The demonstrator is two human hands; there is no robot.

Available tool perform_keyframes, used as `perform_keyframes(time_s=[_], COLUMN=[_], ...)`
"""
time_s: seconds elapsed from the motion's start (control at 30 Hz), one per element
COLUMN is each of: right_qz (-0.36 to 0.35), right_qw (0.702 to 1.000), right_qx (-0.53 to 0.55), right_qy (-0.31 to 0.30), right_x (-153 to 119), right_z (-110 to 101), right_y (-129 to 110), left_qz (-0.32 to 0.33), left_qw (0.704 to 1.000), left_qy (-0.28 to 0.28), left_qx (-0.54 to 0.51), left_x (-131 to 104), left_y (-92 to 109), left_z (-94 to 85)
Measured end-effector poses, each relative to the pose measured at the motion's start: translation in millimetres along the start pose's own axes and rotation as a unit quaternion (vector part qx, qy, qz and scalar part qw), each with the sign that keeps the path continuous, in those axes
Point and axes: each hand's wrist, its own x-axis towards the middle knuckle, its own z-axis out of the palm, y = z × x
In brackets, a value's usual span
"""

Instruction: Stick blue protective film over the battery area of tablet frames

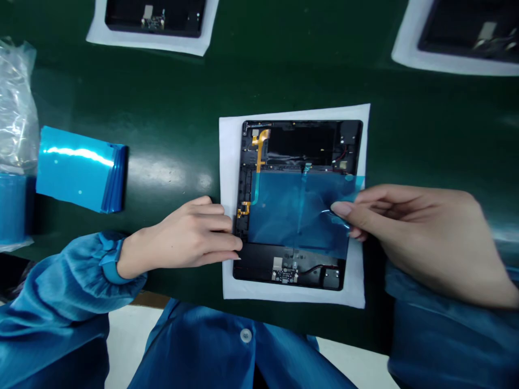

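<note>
Right hand [417, 237] grip pinched on blue film [295, 213] edge, film lying over open tablet [300, 205] on white sheet [229, 162]. Left hand [182, 240] fingers flat, holding nothing, bracing tablet's left edge. Risks: film creases, skews; tablet slides on surface [170, 108] if brace slips.

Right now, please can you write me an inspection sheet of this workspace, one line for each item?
Surface: dark green belt, glossy.
Job's things: open tablet shell on a white sheet; blue film lies over its middle.
Clutter: stack of blue films at left; clear plastic bag beside it.
Grippers: left hand rests on the shell's left edge; right hand pinches the film's right edge.
Cables: orange flat cable inside the shell; thin wires near the bottom connector board.
Surroundings: two more shells on white sheets, far left and far right; blue sleeves.
</note>
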Motion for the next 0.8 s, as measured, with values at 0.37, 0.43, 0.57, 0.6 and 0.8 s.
perform_keyframes(time_s=[0.37,0.43,0.57,0.6,0.8], right_qz=[0.005,0.004,0.001,0.000,-0.002], right_qw=[1.000,1.000,1.000,0.999,0.997], right_qx=[0.016,0.024,0.027,0.029,0.076], right_qy=[-0.009,-0.014,-0.016,-0.015,-0.007], right_x=[1.2,1.2,0.8,0.5,-0.3], right_z=[1.3,1.2,0.6,0.6,3.1], right_y=[-3.6,-3.2,-2.4,-2.1,3.7], left_qz=[0.000,-0.001,0.002,0.003,0.013], left_qw=[1.000,1.000,1.000,1.000,0.999], left_qy=[-0.005,-0.003,0.001,0.003,0.044], left_qx=[-0.007,-0.009,-0.007,-0.004,-0.005], left_x=[1.4,1.5,1.2,0.8,-0.6], left_y=[2.0,2.0,1.2,0.8,-0.6], left_z=[-2.7,-2.7,-1.9,-1.3,1.0])
